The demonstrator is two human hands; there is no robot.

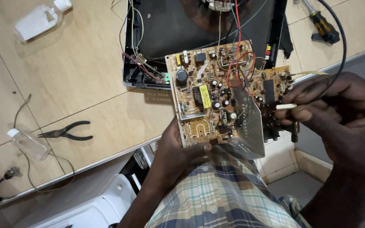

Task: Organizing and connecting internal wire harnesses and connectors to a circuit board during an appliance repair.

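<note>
Your left hand (178, 147) grips the board (216, 93) mid-frame; your right hand (339, 109) pinches a pale tool (286, 106) at its right edge; keep it steady.

Left hand (178, 145) curls upward in a closed grip; right hand (339, 109) pinches, fingertips together.

Tan circuit board (216, 93) with a yellow label and red wires; black pliers (66, 131) on a pale wood-grain counter (77, 71); plaid shirt (220, 194) (cream, blue, green).

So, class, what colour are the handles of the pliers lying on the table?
Black; the pliers show best in the head view.
</note>
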